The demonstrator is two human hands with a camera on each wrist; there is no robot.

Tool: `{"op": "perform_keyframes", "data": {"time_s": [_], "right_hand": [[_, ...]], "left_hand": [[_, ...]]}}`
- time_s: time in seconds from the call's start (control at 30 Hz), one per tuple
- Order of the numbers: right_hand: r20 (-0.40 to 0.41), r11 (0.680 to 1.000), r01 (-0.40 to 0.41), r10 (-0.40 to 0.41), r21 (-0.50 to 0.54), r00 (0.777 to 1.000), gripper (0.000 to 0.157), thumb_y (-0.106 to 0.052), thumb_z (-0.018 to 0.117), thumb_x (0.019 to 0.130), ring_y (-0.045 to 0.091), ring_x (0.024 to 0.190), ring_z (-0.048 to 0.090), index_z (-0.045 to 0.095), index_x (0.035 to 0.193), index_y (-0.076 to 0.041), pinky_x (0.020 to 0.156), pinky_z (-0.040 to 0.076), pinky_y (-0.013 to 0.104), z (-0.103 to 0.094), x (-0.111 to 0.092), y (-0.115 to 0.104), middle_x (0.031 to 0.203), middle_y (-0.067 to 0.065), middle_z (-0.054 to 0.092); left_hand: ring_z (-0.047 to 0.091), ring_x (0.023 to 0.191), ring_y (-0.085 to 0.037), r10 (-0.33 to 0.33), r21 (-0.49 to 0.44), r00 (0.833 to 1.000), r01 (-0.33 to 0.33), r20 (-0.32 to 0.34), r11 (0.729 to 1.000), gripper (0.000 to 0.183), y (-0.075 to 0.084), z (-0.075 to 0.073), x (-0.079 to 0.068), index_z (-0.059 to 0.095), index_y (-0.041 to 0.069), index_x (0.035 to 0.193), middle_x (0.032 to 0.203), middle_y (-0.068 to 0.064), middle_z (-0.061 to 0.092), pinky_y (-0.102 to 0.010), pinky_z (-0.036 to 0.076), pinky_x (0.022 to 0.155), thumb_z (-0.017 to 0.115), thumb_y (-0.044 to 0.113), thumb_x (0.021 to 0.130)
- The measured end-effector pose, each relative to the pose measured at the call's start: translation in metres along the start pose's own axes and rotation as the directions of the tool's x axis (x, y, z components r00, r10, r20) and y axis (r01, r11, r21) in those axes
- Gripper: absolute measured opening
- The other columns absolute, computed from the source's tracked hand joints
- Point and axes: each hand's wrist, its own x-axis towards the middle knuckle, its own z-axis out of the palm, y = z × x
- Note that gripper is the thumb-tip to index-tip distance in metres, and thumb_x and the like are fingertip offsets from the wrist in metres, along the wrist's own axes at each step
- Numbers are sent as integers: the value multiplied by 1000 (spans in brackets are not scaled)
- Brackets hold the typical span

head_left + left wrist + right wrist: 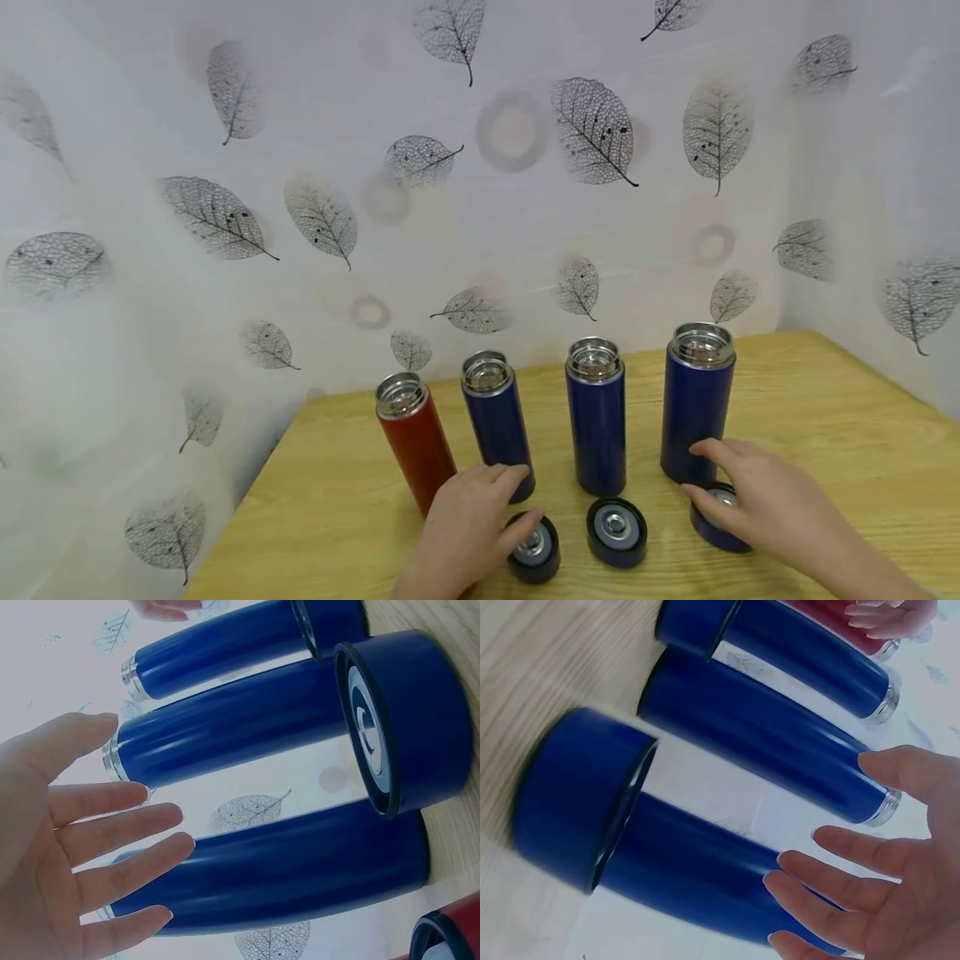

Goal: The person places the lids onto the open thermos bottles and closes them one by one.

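Observation:
My left hand (468, 521) hovers with spread fingers beside a blue lid (534, 552), overlapping the red flask (416, 442) and the foot of the left blue flask (497, 425). Its fingers hold nothing in the left wrist view. A red lid (450, 930) shows there at the corner; in the head view my left hand mostly hides it. Over the right-hand blue lid (720, 529) is my right hand (772, 504), thumb and fingers apart and nothing between them. Behind that lid stands the widest blue flask (697, 408). All the flasks are upright with bare steel mouths.
Another blue flask (596, 425) stands in the middle of the row, with its blue lid (617, 533) lying inner side up in front. All rest on a wooden table (322, 500). A leaf-patterned sheet (480, 208) hangs behind the table and along its sides.

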Motion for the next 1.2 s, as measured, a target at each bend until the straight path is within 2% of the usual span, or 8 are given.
{"op": "perform_keyframes", "data": {"time_s": [0.1, 0.3, 0.6, 0.8, 1.03, 1.2], "right_hand": [[19, 1000, -1, 1, -13, 1000, 40, -35, 73, 68, 23, 74, 60, 62, 95, -9, 59, 48, 40, 1, -1, 6, 89, 8, 63], [120, 999, 3, 1, -35, 993, 46, -38, 73, 67, 25, 77, 59, 62, 100, -8, 61, 48, 41, 4, 1, 16, 92, 9, 61], [277, 997, 2, 18, -74, 961, 58, -51, 70, 65, 28, 79, 57, 61, 104, -9, 59, 46, 46, 13, 3, 31, 95, 9, 59], [307, 996, 8, 18, -86, 952, 60, -52, 71, 62, 28, 78, 56, 61, 103, -9, 59, 45, 45, 19, 1, 39, 93, 8, 57], [380, 996, -13, 45, -85, 924, 63, -54, 70, 63, 30, 80, 55, 59, 105, -9, 59, 44, 48, 25, 2, 48, 95, 10, 56], [397, 997, -11, 42, -82, 917, 66, -55, 71, 61, 31, 81, 54, 58, 106, -9, 59, 43, 49, 30, 3, 52, 97, 12, 56]], "left_hand": [[58, 79, -9, 5, 1, 1000, -5, -6, 1000, 36, 0, 1, 0, 61, 16, 106, 92, 5, 63, -25, 48, 66, 56, 44, 84], [59, 81, -10, -17, -2, 1000, 17, 11, 1000, 37, -1, -1, -1, 61, 15, 108, 94, 4, 63, -27, 49, 68, 56, 43, 84], [59, 80, -11, -14, -4, 1000, 14, 12, 1000, 38, 0, -2, -1, 61, 15, 107, 93, 4, 63, -28, 49, 68, 56, 44, 84], [59, 81, -10, -17, -12, 999, 18, 38, 1000, 37, 1, -2, 0, 61, 15, 107, 94, 4, 63, -28, 49, 68, 56, 43, 83], [59, 79, -10, -11, -5, 999, 11, 31, 1000, 36, 0, 0, -1, 60, 15, 107, 92, 4, 63, -26, 48, 67, 58, 42, 83], [58, 78, -9, -13, 0, 999, 13, 33, 1000, 37, -2, -1, -1, 60, 16, 107, 92, 5, 63, -25, 48, 66, 56, 44, 84]]}}
